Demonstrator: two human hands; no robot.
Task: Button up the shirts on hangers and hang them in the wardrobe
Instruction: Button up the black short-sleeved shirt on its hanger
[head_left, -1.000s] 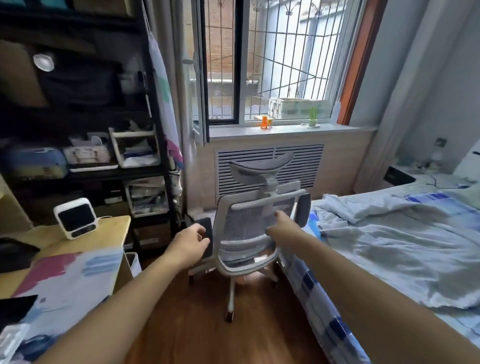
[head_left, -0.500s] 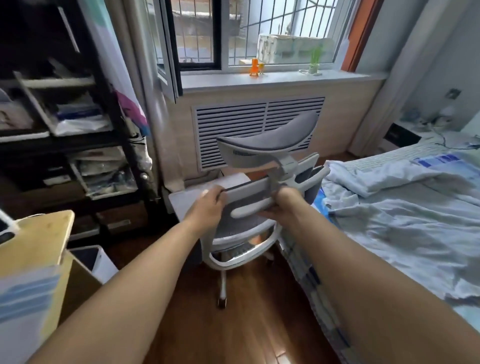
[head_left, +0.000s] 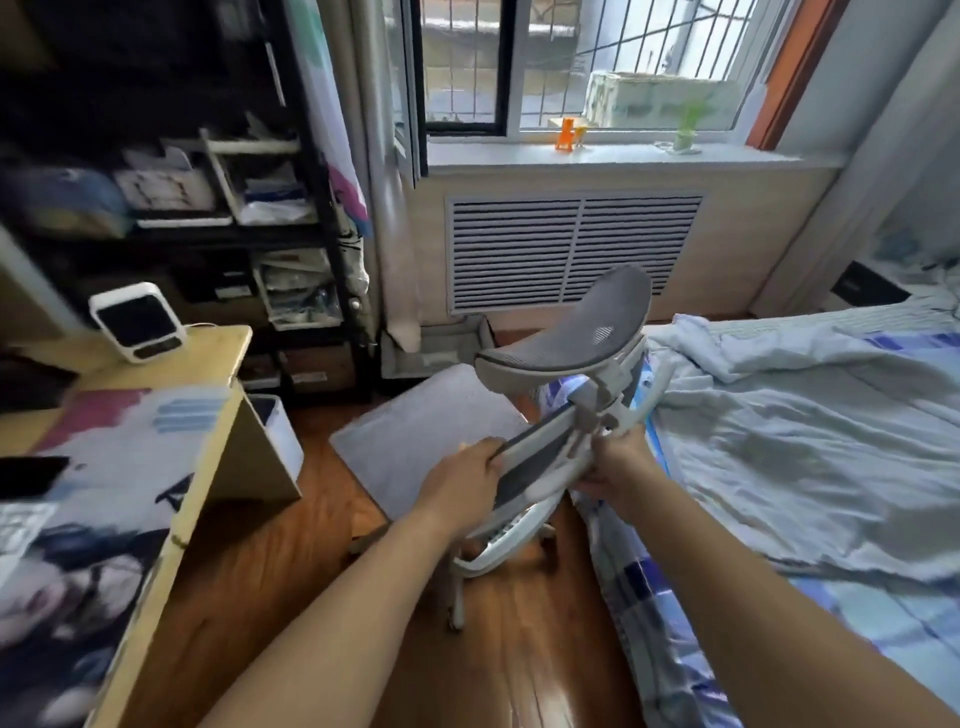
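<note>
A grey mesh office chair (head_left: 566, 343) with a white frame stands between the desk and the bed, its back turned toward me. My left hand (head_left: 462, 480) grips the left side of the top bar of the chair's backrest. My right hand (head_left: 621, 470) grips the right side of the same bar, just below the headrest. A crumpled pale blue cloth (head_left: 810, 441) lies on the bed at the right; I cannot tell whether it is a shirt. No hanger or wardrobe is in view.
A wooden desk (head_left: 208, 358) with a small white device (head_left: 136, 322) stands at the left. Behind it is a dark shelf unit (head_left: 322, 171) full of items. The bed (head_left: 649, 587) runs along the right. A window sill (head_left: 597, 158) and radiator grille (head_left: 571, 249) lie ahead.
Both hands reached forward and took hold of the chair's backrest. The chair has since turned and come closer, its seat now swung toward the left.
</note>
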